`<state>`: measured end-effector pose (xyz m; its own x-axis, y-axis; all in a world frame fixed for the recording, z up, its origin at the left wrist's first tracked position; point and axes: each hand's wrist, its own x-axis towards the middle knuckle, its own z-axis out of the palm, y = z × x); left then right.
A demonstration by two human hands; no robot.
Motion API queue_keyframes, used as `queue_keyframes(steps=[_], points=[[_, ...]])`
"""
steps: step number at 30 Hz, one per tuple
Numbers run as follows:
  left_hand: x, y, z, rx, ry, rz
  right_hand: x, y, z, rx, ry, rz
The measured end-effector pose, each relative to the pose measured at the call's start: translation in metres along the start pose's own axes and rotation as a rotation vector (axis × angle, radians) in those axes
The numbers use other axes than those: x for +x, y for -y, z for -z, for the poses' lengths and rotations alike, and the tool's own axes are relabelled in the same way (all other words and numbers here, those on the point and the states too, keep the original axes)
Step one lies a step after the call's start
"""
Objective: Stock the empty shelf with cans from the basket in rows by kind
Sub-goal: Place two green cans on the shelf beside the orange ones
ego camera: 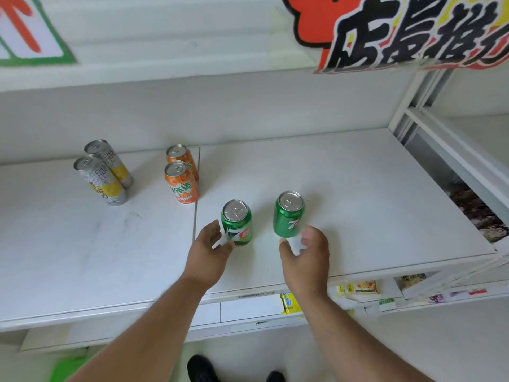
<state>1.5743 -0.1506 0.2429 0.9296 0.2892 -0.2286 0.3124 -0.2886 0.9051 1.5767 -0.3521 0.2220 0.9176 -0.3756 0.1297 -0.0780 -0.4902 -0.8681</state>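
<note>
Two green cans stand upright on the white shelf (358, 188), side by side and apart. My left hand (209, 249) is just in front of the left green can (237, 223), fingers loosely spread and close to or touching its lower side. My right hand (305, 255) hovers in front of the right green can (288, 215), fingers relaxed, a small gap showing. Two orange cans (181, 181) stand one behind the other near the shelf's seam. Two silver-and-yellow cans (103, 175) stand in a row at the left.
A red, yellow and black sign (413, 31) hangs above at the right. A lower shelf holds packaged goods (358, 288). A green basket (68, 368) shows partly on the floor at the bottom left, beside my shoes (201, 368). A neighbouring shelf unit (468, 166) stands at the right.
</note>
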Motion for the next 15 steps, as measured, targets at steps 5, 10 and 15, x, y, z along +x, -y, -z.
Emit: queue_keyframes(steps=[5, 10, 15], points=[[-0.010, -0.004, -0.009, 0.010, -0.099, -0.029, -0.011, 0.036, -0.015, 0.157, 0.455, -0.090], [-0.016, 0.000, -0.011, -0.003, -0.071, -0.016, -0.002, 0.046, -0.032, 0.174, 0.597, -0.094], [-0.016, -0.006, -0.012, -0.017, 0.026, 0.019, 0.001, 0.047, -0.036, 0.221, 0.564, -0.136]])
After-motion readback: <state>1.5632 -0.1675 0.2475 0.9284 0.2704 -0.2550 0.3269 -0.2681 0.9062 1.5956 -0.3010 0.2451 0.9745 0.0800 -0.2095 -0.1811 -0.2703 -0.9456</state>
